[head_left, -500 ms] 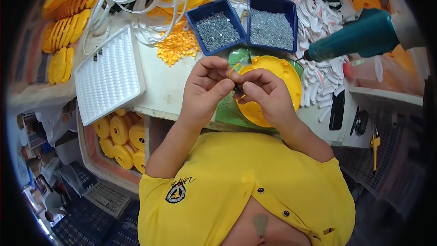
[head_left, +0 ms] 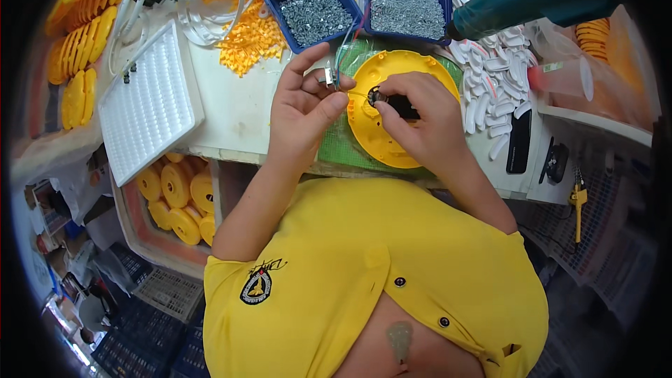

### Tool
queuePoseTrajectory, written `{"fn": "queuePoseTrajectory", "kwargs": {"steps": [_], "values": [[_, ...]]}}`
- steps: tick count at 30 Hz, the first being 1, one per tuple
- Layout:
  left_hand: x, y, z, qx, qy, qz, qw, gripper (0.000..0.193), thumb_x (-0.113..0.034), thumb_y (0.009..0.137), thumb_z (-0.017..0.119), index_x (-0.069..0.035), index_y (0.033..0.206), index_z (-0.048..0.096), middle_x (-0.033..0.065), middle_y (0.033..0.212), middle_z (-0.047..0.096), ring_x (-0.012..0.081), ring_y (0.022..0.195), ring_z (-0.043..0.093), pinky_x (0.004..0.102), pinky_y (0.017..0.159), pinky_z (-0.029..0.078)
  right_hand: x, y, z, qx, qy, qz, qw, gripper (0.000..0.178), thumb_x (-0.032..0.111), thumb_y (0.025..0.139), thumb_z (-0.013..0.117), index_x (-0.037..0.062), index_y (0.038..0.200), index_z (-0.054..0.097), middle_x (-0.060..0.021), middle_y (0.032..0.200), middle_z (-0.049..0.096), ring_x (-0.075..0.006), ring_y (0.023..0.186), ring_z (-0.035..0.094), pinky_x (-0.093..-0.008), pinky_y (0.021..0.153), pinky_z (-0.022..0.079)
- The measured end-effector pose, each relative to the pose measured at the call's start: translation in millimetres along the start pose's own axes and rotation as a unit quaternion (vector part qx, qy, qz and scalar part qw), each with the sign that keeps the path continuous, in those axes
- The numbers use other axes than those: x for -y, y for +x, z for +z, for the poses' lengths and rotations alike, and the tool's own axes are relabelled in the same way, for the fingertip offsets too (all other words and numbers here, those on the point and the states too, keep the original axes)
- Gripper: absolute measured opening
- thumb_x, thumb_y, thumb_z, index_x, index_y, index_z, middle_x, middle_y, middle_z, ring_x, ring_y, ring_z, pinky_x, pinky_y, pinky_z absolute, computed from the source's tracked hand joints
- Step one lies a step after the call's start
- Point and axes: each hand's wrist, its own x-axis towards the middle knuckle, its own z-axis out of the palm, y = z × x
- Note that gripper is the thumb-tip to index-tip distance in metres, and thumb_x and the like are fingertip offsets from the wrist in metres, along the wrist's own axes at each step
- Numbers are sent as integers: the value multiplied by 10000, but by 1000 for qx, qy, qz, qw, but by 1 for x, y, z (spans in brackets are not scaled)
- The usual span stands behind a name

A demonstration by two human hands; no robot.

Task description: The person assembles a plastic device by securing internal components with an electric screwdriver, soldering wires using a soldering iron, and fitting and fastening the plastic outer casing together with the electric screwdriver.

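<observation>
A round yellow plastic housing [head_left: 364,136] lies on a green mat [head_left: 330,145] in front of me. My right hand [head_left: 420,108] is over it, thumb and forefinger pinching a small dark round part [head_left: 375,95] at the housing's left side. Left of the housing, my left hand [head_left: 302,108] is raised with its fingers curled. Between its thumb and fingers sits a small silver metal part [head_left: 327,77], with thin red and blue wires [head_left: 341,52] rising beside it. How the wires are joined to either part is too small to tell.
Two blue bins of screws [head_left: 315,17] [head_left: 409,10] stand behind the housing. A teal power screwdriver [head_left: 532,0] hangs in from the right. White curved pieces [head_left: 490,91], a white ribbed tray [head_left: 150,98], orange-yellow bits [head_left: 252,42] and a black phone-like slab [head_left: 519,143] surround the work area.
My hands have come apart from their pinch together. The right hand has moved onto the yellow housing with the dark part; the left now shows the silver part. The view has shifted slightly.
</observation>
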Motion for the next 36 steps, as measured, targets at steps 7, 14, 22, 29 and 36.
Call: {"fn": "queuePoseTrajectory", "kwargs": {"steps": [7, 14, 22, 29, 36], "values": [[32, -15, -26, -48, 197, -28, 979, 657, -3, 890, 715, -56, 1469, 407, 66, 1149, 650, 130, 1015, 618, 283, 908, 497, -19, -12, 24, 36, -122, -29, 991, 202, 105, 778, 756, 35, 945, 665, -125, 1110, 668, -331, 1082, 625, -442, 941, 482], [2, -1, -39, -103, 511, 130, 844, 579, -119, 857, 751, -47, 1379, 512, 80, 1177, 642, 181, 1040, 595, 323, 870, 472, -22, -10, 26, 45, -133, -31, 990, 202, 114, 779, 762, 34, 940, 669, -117, 1090, 663, -319, 1036, 634, -426, 904, 495], [-40, 115, -44, 91, 732, 322, 594, 198, -152, 853, 723, -81, 1037, 712, 67, 1044, 704, 290, 1010, 651, 391, 846, 492, -20, -10, 26, 42, -124, -30, 991, 194, 112, 769, 762, 34, 925, 676, -115, 1070, 671, -318, 1023, 637, -423, 882, 498], [-26, 135, -54, 141, 825, 214, 503, 129, -241, 895, 691, -126, 950, 705, 31, 937, 670, 257, 921, 637, 404, 837, 438, -20, -15, 26, 22, -120, -32, 992, 176, 116, 766, 760, 42, 906, 683, -104, 1068, 673, -310, 1021, 637, -428, 901, 497], [-29, 134, -56, 124, 756, 265, 586, 125, -221, 892, 705, -97, 900, 693, 48, 864, 675, 267, 872, 646, 400, 825, 455, -17, -11, 21, -3, -65, -51, 997, 201, 96, 754, 770, 48, 929, 686, -130, 1069, 661, -330, 1006, 635, -425, 904, 501]]}}
